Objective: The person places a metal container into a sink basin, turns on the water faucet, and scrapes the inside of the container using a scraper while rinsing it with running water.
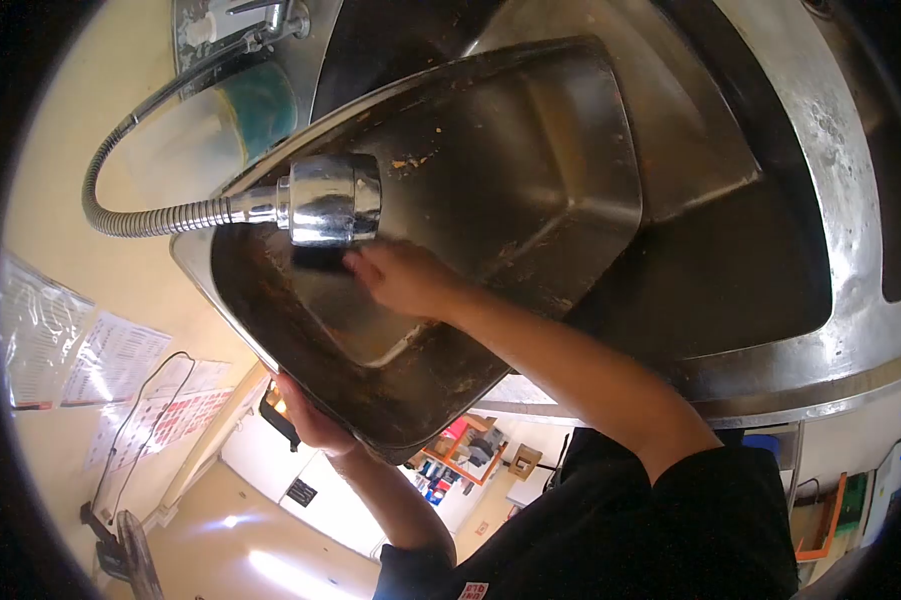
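A large deep metal pan (490, 150) is tilted over the sink, its inside streaked with brown residue and flecks. My left hand (315, 420) grips its lower rim from outside, with some fingers hidden behind the rim. My right hand (405, 280) is inside the pan, fingers curled, close to the inner surface. A dark, blurred patch lies by its fingertips; what the hand holds there cannot be made out. Just beside those fingers hangs a chrome spray head (335, 200) on a coiled metal hose (160, 220).
The steel sink (710, 290) lies under and beyond the pan, with a broad metal edge (840, 200). A tap (280, 20) is fixed at the upper left. Papers (115, 355) hang on the wall. Shelves with an orange frame (470, 460) stand in the background.
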Demonstrator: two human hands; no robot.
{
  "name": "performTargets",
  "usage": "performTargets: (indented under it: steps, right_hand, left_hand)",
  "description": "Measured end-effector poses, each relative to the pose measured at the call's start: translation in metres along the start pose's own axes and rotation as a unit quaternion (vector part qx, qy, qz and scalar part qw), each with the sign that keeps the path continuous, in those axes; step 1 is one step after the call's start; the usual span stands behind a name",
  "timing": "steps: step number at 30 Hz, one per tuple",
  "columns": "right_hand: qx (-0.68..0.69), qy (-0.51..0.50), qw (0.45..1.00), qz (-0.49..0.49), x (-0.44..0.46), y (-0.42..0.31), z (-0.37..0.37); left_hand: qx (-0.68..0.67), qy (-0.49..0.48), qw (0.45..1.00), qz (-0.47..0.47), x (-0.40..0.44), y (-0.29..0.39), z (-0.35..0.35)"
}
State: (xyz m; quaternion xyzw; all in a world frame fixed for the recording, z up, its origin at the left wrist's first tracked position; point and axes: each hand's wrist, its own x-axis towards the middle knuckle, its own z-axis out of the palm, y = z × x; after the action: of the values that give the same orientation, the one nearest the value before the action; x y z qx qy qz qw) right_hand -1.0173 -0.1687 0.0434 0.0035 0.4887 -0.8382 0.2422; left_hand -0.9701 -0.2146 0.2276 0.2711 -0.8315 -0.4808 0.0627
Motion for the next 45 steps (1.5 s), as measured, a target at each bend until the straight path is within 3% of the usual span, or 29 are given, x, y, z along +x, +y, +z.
performTargets:
  steps: [2,5,8,10,12,16,19,23,26,28,30,32,35,38,41,43,45]
  right_hand:
    - [0.129,0.089,0.983,0.097,0.009,0.000,-0.002]
    - [0.242,0.114,0.931,0.247,0.023,0.000,-0.006]
    - [0.122,-0.012,0.979,0.161,0.006,-0.007,-0.007]
    - [0.066,-0.042,0.987,0.142,0.004,-0.002,-0.007]
    - [0.086,-0.021,0.979,0.182,0.000,0.008,-0.013]
    - [0.258,0.096,0.902,0.333,0.006,0.062,-0.080]
    - [0.278,0.149,0.875,0.366,0.009,0.080,-0.095]
    - [0.186,-0.062,0.936,0.293,0.006,0.063,-0.077]
    - [0.009,-0.019,0.954,0.298,0.019,0.079,-0.115]
    - [-0.119,0.012,0.964,0.237,0.045,0.148,-0.142]
    - [-0.206,-0.002,0.963,0.177,0.057,0.153,-0.151]
    - [-0.253,-0.069,0.957,0.122,0.056,0.082,-0.161]
    - [-0.370,-0.074,0.924,0.057,0.049,0.026,-0.129]
    - [-0.309,-0.104,0.940,0.105,0.052,-0.015,-0.123]
    - [-0.380,-0.096,0.917,0.073,0.052,-0.045,-0.094]
    - [-0.296,0.033,0.951,-0.085,0.053,-0.011,-0.065]
    - [-0.262,0.060,0.953,-0.140,0.062,0.005,-0.059]
  left_hand:
    - [-0.016,-0.019,0.999,0.024,0.001,0.000,0.005]
    - [0.070,-0.038,0.996,0.045,0.001,0.010,0.012]
    - [0.069,0.011,0.997,0.013,-0.004,0.011,0.016]
    - [0.073,-0.006,0.997,0.001,-0.006,0.015,0.019]
    - [0.096,-0.007,0.995,-0.005,-0.010,0.019,0.022]
    - [0.127,0.011,0.992,-0.016,-0.018,0.031,0.040]
    - [0.114,0.011,0.993,0.001,-0.022,0.030,0.044]
    - [0.103,0.017,0.995,0.001,-0.022,0.034,0.052]
    - [0.133,0.041,0.990,-0.029,-0.025,0.039,0.055]
    - [0.136,0.039,0.990,-0.026,-0.027,0.038,0.054]
    - [0.143,0.034,0.989,-0.016,-0.025,0.036,0.054]
    - [0.156,0.031,0.987,-0.004,-0.026,0.034,0.053]
    - [0.119,0.043,0.992,0.025,-0.027,0.034,0.064]
    - [0.136,0.021,0.990,-0.014,-0.030,0.042,0.061]
    - [0.120,0.028,0.992,0.015,-0.029,0.037,0.062]
    - [0.128,0.024,0.991,0.018,-0.028,0.037,0.062]
    - [0.143,0.021,0.989,0.011,-0.027,0.039,0.061]
